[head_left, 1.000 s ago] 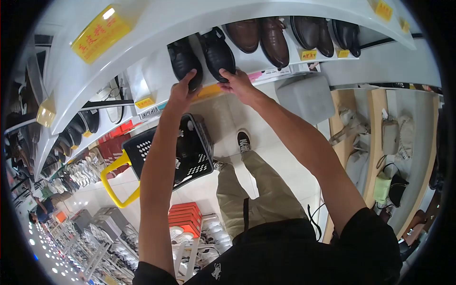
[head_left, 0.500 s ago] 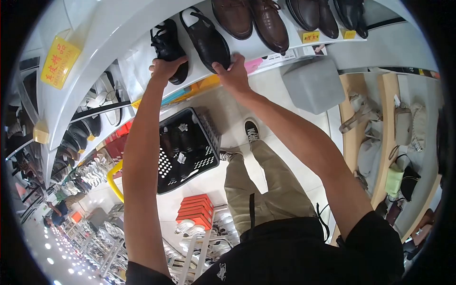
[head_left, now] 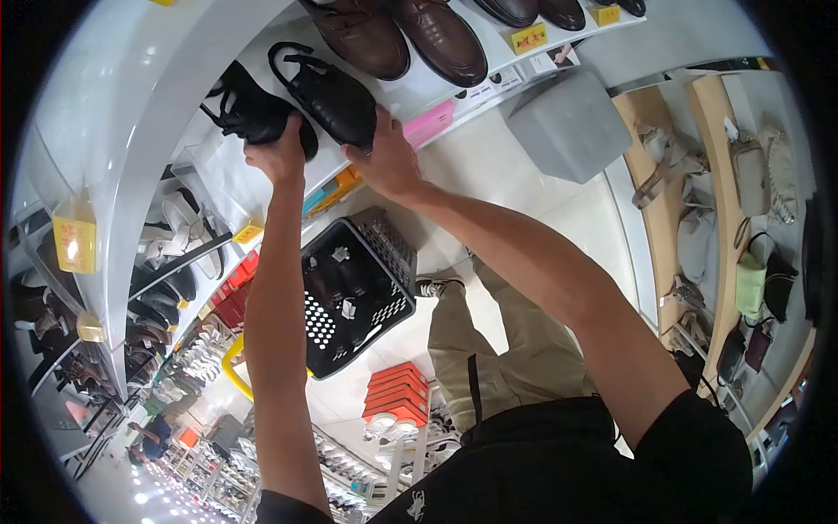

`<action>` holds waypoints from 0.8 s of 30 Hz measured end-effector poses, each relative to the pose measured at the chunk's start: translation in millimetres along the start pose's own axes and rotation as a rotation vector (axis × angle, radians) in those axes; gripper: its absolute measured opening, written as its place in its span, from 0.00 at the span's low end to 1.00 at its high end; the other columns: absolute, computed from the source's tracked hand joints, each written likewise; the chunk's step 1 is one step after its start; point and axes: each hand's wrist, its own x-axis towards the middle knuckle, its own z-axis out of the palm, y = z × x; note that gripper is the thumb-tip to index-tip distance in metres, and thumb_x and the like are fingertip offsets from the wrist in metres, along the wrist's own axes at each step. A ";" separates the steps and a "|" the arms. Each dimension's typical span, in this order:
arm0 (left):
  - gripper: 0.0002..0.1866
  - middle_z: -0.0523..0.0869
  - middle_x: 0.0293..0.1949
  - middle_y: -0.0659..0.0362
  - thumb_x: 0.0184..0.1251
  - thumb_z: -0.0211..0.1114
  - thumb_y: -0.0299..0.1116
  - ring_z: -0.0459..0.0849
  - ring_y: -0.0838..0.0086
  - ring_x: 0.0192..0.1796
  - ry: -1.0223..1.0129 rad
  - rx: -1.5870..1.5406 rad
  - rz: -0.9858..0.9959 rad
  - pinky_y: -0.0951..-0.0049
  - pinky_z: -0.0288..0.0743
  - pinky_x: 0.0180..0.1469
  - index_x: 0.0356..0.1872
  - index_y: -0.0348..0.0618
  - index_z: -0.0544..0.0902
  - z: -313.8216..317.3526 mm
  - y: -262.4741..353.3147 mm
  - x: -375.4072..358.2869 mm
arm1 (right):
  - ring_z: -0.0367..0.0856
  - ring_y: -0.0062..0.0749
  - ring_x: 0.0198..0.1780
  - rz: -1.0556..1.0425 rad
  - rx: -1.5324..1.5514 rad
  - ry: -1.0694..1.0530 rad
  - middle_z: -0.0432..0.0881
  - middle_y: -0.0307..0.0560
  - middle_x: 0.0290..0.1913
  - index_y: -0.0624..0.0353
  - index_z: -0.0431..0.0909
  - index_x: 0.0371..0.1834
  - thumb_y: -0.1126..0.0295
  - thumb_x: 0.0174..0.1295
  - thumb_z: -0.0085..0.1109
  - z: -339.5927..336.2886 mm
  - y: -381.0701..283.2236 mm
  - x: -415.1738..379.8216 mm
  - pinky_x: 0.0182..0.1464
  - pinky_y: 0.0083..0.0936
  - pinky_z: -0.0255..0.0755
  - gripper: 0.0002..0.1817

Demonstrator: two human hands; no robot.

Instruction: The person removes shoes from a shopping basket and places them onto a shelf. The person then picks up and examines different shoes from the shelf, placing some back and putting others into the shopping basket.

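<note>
At the white shelf, my left hand is closed around the toe end of a black lace-up shoe. My right hand grips the toe of its neighbour, another black shoe, thumb on one side and fingers on the other. Both shoes point towards me, side by side and angled, their heels further back on the shelf. A pair of brown leather shoes stands just to the right of them.
Below the shelf, a black basket with dark shoes inside sits on the floor near my feet. To the right stands a grey block stool, then wooden shelving with bags. Orange shoeboxes are stacked behind the basket. A person is far off.
My view has shifted, so the shelf and brown shoes sit further left and up. Both black shoes have turned more slantwise under my hands, which still hold them.
</note>
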 end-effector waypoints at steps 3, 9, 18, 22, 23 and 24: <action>0.57 0.68 0.60 0.35 0.40 0.83 0.53 0.64 0.45 0.67 0.135 0.117 0.187 0.52 0.61 0.72 0.63 0.18 0.63 27.8 -12.1 29.2 | 0.80 0.68 0.57 0.057 0.103 -0.027 0.73 0.73 0.60 0.66 0.51 0.75 0.57 0.60 0.69 -1.4 -1.1 0.9 0.59 0.52 0.75 0.47; 0.55 0.67 0.58 0.36 0.45 0.83 0.47 0.65 0.44 0.63 0.198 -0.004 0.296 0.50 0.63 0.69 0.67 0.24 0.58 37.3 -18.6 15.1 | 0.82 0.63 0.55 0.092 0.363 0.002 0.75 0.72 0.61 0.63 0.53 0.74 0.61 0.62 0.69 14.0 21.1 8.6 0.58 0.46 0.75 0.43; 0.60 0.62 0.60 0.34 0.46 0.84 0.47 0.63 0.40 0.64 0.199 -0.092 0.368 0.48 0.60 0.70 0.70 0.23 0.53 38.8 -10.1 23.0 | 0.85 0.30 0.38 0.309 0.910 0.002 0.77 0.57 0.52 0.61 0.52 0.73 0.74 0.65 0.67 25.3 4.7 2.6 0.38 0.20 0.82 0.39; 0.60 0.62 0.60 0.33 0.48 0.82 0.46 0.63 0.39 0.64 0.175 -0.098 0.347 0.48 0.62 0.69 0.71 0.23 0.50 36.0 -4.0 19.2 | 0.86 0.34 0.37 0.295 0.876 -0.028 0.78 0.60 0.52 0.62 0.51 0.74 0.73 0.66 0.67 20.0 4.1 4.5 0.40 0.23 0.84 0.40; 0.59 0.62 0.60 0.32 0.49 0.82 0.45 0.63 0.39 0.64 0.143 -0.126 0.333 0.48 0.62 0.69 0.71 0.23 0.51 35.5 -7.2 18.4 | 0.86 0.34 0.38 0.297 0.847 -0.042 0.78 0.60 0.52 0.62 0.50 0.74 0.72 0.66 0.67 18.3 5.7 3.9 0.40 0.23 0.84 0.40; 0.59 0.62 0.60 0.32 0.49 0.82 0.45 0.63 0.38 0.64 0.115 -0.153 0.321 0.48 0.62 0.69 0.71 0.22 0.51 34.8 -9.8 19.1 | 0.86 0.35 0.38 0.286 0.856 -0.043 0.78 0.60 0.52 0.62 0.50 0.75 0.72 0.66 0.68 19.3 7.2 3.7 0.40 0.23 0.85 0.41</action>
